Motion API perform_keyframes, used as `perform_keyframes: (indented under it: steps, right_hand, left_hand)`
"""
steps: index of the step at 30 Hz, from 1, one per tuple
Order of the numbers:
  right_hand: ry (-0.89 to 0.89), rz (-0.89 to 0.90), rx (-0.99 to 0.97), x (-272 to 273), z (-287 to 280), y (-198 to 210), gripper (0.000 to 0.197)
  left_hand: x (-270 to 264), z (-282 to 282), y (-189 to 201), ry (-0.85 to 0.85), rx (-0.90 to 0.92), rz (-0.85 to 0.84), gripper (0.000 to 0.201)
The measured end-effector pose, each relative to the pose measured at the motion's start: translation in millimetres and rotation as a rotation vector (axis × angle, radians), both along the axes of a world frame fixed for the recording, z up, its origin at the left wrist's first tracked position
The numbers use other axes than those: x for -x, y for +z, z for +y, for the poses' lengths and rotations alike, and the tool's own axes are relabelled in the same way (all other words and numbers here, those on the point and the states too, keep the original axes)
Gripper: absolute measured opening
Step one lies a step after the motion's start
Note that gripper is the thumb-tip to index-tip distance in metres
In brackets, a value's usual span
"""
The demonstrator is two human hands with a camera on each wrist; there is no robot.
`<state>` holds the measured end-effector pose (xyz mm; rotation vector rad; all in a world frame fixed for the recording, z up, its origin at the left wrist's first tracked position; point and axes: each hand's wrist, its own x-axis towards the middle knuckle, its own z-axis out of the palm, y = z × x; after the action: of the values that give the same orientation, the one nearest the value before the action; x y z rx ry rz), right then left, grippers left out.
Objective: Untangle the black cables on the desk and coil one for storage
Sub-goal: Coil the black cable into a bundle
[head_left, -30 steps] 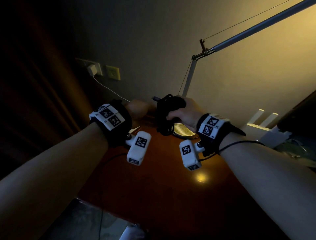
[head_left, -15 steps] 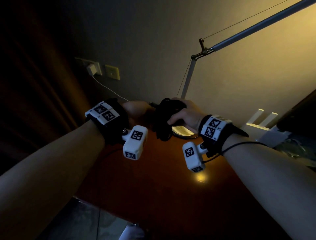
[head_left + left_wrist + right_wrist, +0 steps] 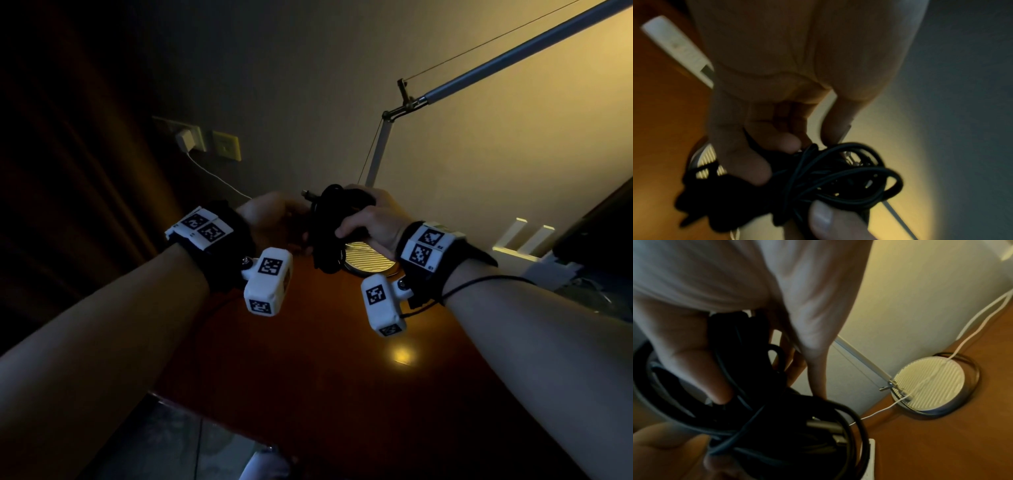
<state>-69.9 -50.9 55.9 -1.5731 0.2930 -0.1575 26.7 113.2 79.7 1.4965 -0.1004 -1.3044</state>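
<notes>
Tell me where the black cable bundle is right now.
In the head view the black cable bundle sits mid-frame above the desk, gripped by the right hand, left hand beside it, above the round lamp base.

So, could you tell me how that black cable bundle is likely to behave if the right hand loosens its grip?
The black cable bundle is probably floppy: its loops sag below the right hand. Loose loops overlap unevenly, so they would likely spring apart and snag.

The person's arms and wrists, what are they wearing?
Both forearms are bare, with no sleeves. The left wrist and right wrist each carry a black strap topped with white plates bearing black square-patterned markers. A white camera pod with similar markers hangs under each wrist. A thin black cable runs back from the right pod.
</notes>
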Motion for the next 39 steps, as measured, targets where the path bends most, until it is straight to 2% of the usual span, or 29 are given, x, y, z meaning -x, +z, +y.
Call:
perform_keyframes:
  steps: [3, 9, 12, 14, 16, 18, 21, 23, 27, 29, 32, 36, 39]
  right_hand:
    - [0.007, -0.014, 0.047, 0, 1, 1, 0.036]
    - [0.0, 0.01, 0.041, 2, 1, -2, 0.044]
    - [0.008, 0.021, 0.06, 3, 1, -1, 0.043]
    - [0.025, 0.041, 0.097, 4, 1, 0, 0.041]
    - [0.036, 0.069, 0.165, 5, 2, 1, 0.048]
    - [0.047, 0.09, 0.223, 4, 2, 3, 0.056]
    - [0.063, 0.1, 0.282, 4, 2, 6, 0.049]
    - [0.073, 0.089, 0.32, 4, 3, 8, 0.041]
    - [0.106, 0.071, 0.35, 1, 5, 11, 0.034]
    - [0.137, 0.072, 0.372, 1, 8, 13, 0.027]
    - [0.162, 0.072, 0.38, 2, 10, 15, 0.028]
    - [0.151, 0.076, 0.381, 2, 10, 16, 0.026]
    - [0.125, 0.082, 0.361, 1, 10, 17, 0.026]
  left_hand:
    - [2, -1, 3, -0.057, -0.042, -0.047, 0.023]
    - [2, -3, 2, -0.051, -0.105, -0.174, 0.019]
    - [8, -9, -2, -0.052, -0.12, -0.371, 0.031]
    - [8, -10, -5, -0.053, -0.117, -0.406, 0.035]
    - [7, -6, -3, -0.102, -0.11, -0.326, 0.028]
    - [6, -4, 2, -0.034, -0.118, -0.262, 0.017]
    - [4, -2, 3, 0.004, -0.131, -0.219, 0.024]
    - [1, 2, 4, -0.013, -0.083, -0.077, 0.027]
    - [-4, 8, 1, 0.026, 0.044, 0.031, 0.033]
    - [-1, 10, 2, -0.024, 0.047, 0.03, 0.033]
    - [-3, 16, 3, -0.063, 0.029, 0.031, 0.028]
    - [-5, 19, 2, -0.034, 0.055, 0.023, 0.019]
    - [-3, 17, 2, -0.093, 0.063, -0.014, 0.015]
